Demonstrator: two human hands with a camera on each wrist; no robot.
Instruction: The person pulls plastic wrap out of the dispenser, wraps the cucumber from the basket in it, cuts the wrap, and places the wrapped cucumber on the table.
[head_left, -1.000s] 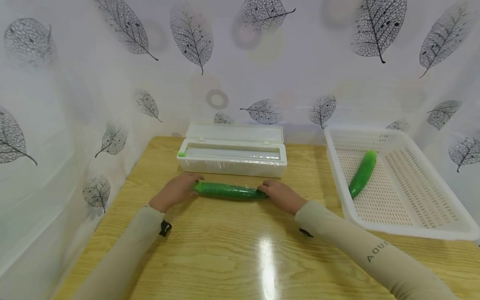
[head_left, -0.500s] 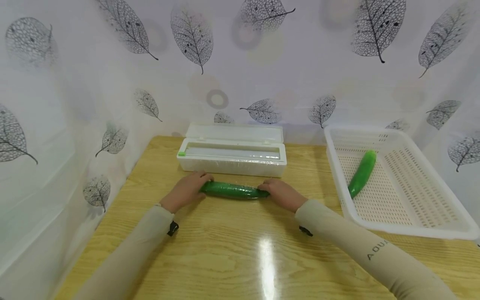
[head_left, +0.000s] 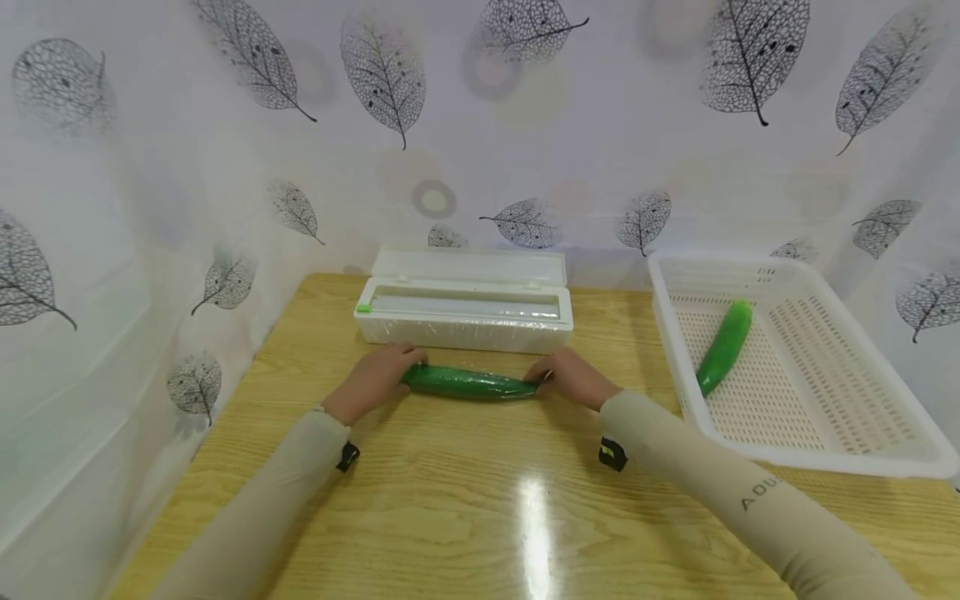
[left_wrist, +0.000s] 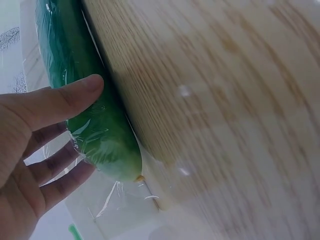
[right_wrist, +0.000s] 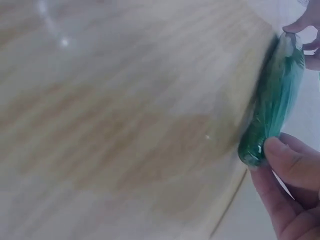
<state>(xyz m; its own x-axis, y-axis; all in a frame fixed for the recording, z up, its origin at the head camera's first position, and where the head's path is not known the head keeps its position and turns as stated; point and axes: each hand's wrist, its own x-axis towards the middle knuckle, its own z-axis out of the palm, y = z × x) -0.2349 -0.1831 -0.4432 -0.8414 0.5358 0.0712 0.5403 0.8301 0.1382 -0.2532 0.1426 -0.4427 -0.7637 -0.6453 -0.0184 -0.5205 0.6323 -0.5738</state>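
A dark green cucumber (head_left: 468, 383) in clear plastic film lies sideways on the wooden table (head_left: 420, 508). My left hand (head_left: 375, 382) holds its left end; in the left wrist view the thumb (left_wrist: 82, 92) presses on the near side and the other fingers reach behind. Loose film sticks out past that pale tip. At the opposite end my right hand (head_left: 576, 379) pinches the tip between thumb and fingers, as the right wrist view shows with the wrapped cucumber (right_wrist: 277, 95) stretching away toward the left hand.
Just behind the cucumber stands a white film dispenser box (head_left: 465, 335), lid raised, a film roll inside and a green slider at its left. A white plastic basket (head_left: 832, 461) on the right holds another cucumber (head_left: 726, 346). A leaf-patterned curtain (head_left: 480, 150) hangs behind.
My left hand has slid right, from the cucumber's left tip farther onto its body. My right hand has shifted slightly right and its wrist has turned. The cucumber stays nearly in place.
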